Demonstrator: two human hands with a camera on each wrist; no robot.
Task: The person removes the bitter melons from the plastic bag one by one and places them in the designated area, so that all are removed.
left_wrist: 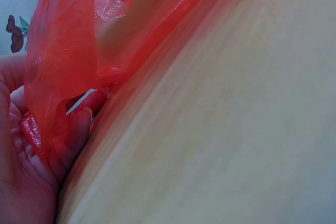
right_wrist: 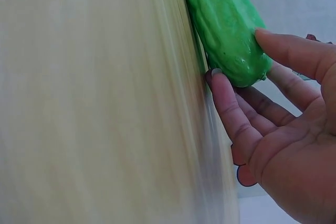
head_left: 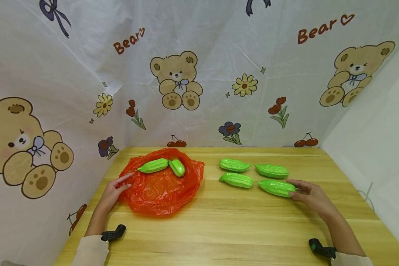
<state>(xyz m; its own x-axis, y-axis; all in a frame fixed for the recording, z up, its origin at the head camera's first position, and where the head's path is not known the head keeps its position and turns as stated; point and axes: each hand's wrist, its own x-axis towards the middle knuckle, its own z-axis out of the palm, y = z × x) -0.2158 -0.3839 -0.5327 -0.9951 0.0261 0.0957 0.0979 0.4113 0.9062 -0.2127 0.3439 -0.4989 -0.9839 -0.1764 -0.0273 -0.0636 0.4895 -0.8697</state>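
My right hand (head_left: 311, 195) holds the blunt end of a bright green bitter melon (head_left: 275, 187) between thumb and fingertips; the melon lies low at the table surface. In the right wrist view, the fingers (right_wrist: 231, 106) sit around the end of this bitter melon (right_wrist: 228, 30). At the left, my left hand (head_left: 111, 193) grips the edge of a red plastic bag (head_left: 159, 203), which is spread wide. Thin film of the bag (left_wrist: 63, 72) runs down into the palm in the left wrist view. Two bitter melons, one lengthwise (head_left: 153, 166) and one angled (head_left: 177, 167), lie inside at the bag's far side.
Three more bitter melons lie right of the bag: a far one (head_left: 234, 165), a nearer one (head_left: 236, 180) and one at the far right (head_left: 271, 170). The wooden table (head_left: 219, 232) meets a bear-print cloth (head_left: 206, 122) at its back and left. A white wall (head_left: 379, 122) stands at the right.
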